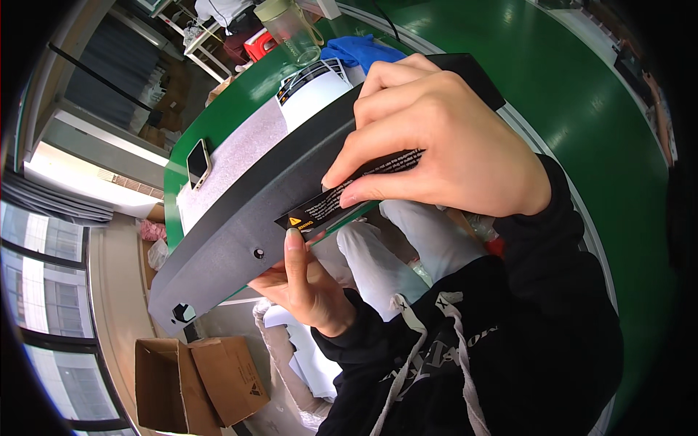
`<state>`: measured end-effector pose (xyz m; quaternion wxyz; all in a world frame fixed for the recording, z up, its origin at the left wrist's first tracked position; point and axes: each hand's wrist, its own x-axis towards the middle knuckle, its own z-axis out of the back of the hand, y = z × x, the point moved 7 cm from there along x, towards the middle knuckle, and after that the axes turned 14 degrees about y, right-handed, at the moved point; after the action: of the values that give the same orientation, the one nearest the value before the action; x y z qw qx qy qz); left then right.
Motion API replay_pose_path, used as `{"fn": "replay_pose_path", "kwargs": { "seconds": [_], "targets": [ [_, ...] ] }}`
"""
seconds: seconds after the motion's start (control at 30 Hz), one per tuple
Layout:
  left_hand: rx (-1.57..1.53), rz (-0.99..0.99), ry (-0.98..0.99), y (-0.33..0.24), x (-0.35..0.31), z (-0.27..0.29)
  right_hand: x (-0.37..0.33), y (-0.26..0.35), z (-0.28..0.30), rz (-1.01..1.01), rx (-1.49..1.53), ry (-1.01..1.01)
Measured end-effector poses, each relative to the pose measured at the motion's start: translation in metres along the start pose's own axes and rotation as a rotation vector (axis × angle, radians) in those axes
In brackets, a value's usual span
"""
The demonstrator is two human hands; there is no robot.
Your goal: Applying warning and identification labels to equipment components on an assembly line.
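Note:
A long, curved black plastic panel is held tilted across the front of me, with a round hole and a larger opening near its lower left end. On its face lies a black label with pale print and a yellow triangle. My right hand is closed, thumb and forefinger pinching the label's long edges midway, other fingers bent over the panel's top. My left hand grips the panel's lower edge; its thumb presses at the label's left corner and its fingers go behind the panel. The label's right end is partly hidden by my right hand.
Behind the panel, a green table bears a phone, white label sheets, a clear bottle and a blue cloth. An open cardboard box stands at lower left. Another person is at the far back.

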<state>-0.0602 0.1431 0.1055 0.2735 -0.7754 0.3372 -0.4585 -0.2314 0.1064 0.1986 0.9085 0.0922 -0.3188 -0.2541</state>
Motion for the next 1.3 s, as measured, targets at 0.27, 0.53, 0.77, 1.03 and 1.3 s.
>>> {"fn": "replay_pose_path", "kwargs": {
  "seconds": [0.27,0.53,0.77,1.03,1.3],
  "targets": [
    [0.004,-0.027,-0.020,0.002,0.000,0.006,-0.008,-0.020,0.022,-0.092,0.009,-0.119],
    [0.022,-0.059,-0.018,0.004,-0.007,-0.002,-0.014,-0.041,0.020,-0.122,0.093,-0.095],
    [0.061,-0.015,-0.040,0.008,-0.010,0.002,-0.017,-0.045,0.016,-0.118,0.135,-0.108],
    [0.076,-0.006,-0.018,0.012,-0.009,0.003,-0.017,-0.042,0.016,-0.083,0.073,-0.114],
    [0.081,-0.007,-0.029,0.013,-0.010,0.006,-0.015,-0.037,0.016,-0.062,0.021,-0.136]
  ]
}}
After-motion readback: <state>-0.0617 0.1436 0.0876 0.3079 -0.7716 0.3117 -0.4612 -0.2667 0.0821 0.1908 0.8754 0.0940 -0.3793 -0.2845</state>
